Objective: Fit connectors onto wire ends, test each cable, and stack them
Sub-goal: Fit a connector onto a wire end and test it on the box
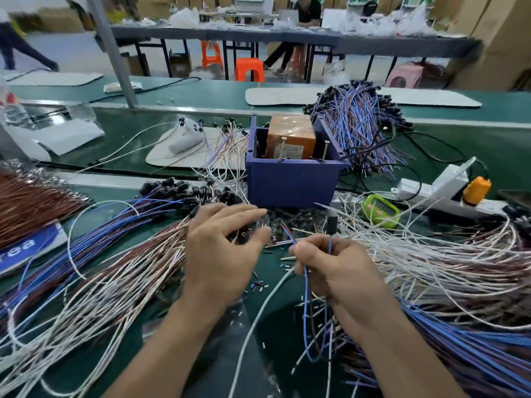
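My right hand (339, 271) pinches a blue wire (306, 305) with a brownish one beside it, their bare ends poking up past the thumb. My left hand (221, 251) hovers with fingers spread over a heap of small black connectors (287, 222) in front of the purple box (290, 179). Whether its fingertips touch a connector is hidden by blur. Loose white, brown and blue wires (431, 268) fan out to the right. Finished cables with black connectors (169, 188) lie to the left.
The purple box holds an orange block (290, 136). Behind it lies a big bundle of blue cables (359, 122). A green counter (380, 211), a white power strip (431, 191) and an orange plug (477, 191) sit at right. Copper-coloured wires (31, 202) lie far left.
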Demonstrator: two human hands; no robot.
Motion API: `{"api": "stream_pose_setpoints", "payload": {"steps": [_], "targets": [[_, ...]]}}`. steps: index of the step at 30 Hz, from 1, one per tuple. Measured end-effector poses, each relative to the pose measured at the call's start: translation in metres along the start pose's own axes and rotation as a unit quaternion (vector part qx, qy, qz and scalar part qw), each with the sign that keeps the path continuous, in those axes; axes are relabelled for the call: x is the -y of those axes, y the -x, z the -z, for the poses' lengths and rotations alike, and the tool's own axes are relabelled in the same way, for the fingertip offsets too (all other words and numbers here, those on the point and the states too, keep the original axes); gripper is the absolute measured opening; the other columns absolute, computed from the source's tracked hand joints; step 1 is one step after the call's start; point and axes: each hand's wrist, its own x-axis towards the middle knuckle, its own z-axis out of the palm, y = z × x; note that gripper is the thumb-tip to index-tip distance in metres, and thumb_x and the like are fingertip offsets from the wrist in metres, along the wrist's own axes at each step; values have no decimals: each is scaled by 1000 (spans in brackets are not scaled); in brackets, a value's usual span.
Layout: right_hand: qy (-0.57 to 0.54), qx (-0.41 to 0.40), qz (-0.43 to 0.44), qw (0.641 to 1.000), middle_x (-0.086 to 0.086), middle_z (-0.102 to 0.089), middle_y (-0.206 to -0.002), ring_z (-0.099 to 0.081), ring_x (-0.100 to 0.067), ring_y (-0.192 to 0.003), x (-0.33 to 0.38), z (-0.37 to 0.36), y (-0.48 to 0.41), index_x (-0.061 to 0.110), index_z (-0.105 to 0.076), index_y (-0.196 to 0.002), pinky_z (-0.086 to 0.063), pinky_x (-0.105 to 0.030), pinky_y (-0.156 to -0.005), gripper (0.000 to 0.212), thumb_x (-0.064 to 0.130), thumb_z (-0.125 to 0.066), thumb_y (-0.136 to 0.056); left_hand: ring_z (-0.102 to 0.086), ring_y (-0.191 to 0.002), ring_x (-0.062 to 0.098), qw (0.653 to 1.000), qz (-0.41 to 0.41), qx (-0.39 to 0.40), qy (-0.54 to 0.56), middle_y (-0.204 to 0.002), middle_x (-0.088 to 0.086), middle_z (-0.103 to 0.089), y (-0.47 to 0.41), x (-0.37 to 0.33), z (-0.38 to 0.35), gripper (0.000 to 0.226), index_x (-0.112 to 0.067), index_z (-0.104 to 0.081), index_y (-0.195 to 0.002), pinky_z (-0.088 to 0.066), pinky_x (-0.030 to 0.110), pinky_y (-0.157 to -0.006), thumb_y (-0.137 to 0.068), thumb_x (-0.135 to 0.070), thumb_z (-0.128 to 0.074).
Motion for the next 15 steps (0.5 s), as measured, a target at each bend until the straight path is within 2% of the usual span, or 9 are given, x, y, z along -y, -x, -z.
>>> {"api": "stream_pose_setpoints", "payload": {"steps": [3, 4, 6, 8, 10, 11, 13, 15], "targets": [[-3, 18, 8, 1000, -8, -58, -57, -42, -2, -36, 0, 3, 1, 8, -69, -70, -30, -11, -37, 21, 0, -70, -89, -65, -100, -3, 992, 33, 47, 109, -97, -29, -71, 5, -7, -4, 23, -49, -80, -95, -43, 7, -87, -73, -41, -80], [4, 26, 11, 1000, -8, -58, -58, -42, -3, -37, -1, 4, 1, 11, -69, -67, -30, -12, -38, 25, 0, -70, -89, -68, -95, -2, 984, 60, 66, 153, -95, -24, -74, 6, -7, -4, 21, -48, -81, -91, -46, 9, -82, -73, -39, -81], [27, 46, 15, 998, -9, -59, -61, -43, -6, -42, -4, 5, 1, 15, -70, -64, -32, -15, -43, 27, 3, -71, -89, -72, -82, 2, 957, 125, 91, 247, -85, -12, -78, 6, -11, -5, 17, -39, -82, -84, -54, 17, -75, -75, -26, -86], [41, 61, 14, 997, -10, -62, -64, -49, -12, -49, -6, 5, 0, 16, -72, -66, -38, -21, -50, 25, 6, -73, -89, -71, -71, 6, 930, 175, 96, 308, -77, -3, -78, 5, -14, -6, 21, -31, -83, -76, -54, 18, -68, -78, -10, -85], [38, 72, 11, 997, -9, -64, -66, -54, -14, -53, -7, 5, -2, 17, -72, -67, -44, -24, -53, 22, 9, -75, -88, -70, -69, 10, 903, 223, 94, 354, -75, 1, -78, 4, -14, -8, 17, -25, -83, -73, -56, 23, -70, -76, -8, -84], [37, 80, 10, 996, -9, -65, -66, -53, -13, -53, -7, 5, -3, 18, -73, -68, -43, -24, -52, 19, 13, -77, -85, -69, -70, 15, 884, 248, 90, 386, -76, 4, -77, 3, -14, -8, 9, -23, -82, -73, -58, 32, -74, -71, -15, -86], [42, 99, 10, 994, -8, -66, -66, -49, -11, -51, -7, 4, -3, 19, -75, -71, -41, -22, -49, 10, 22, -77, -79, -66, -73, 24, 847, 284, 67, 444, -78, 9, -76, 1, -13, -7, 23, -19, -82, -74, -55, 48, -85, -55, -32, -87], [44, 103, 18, 994, -8, -66, -66, -50, -14, -53, -9, 2, -4, 17, -76, -74, -46, -26, -50, 9, 26, -76, -78, -67, -74, 25, 843, 288, 54, 452, -80, 11, -76, -2, -10, -6, 30, -18, -82, -74, -55, 47, -85, -51, -36, -85]]}}
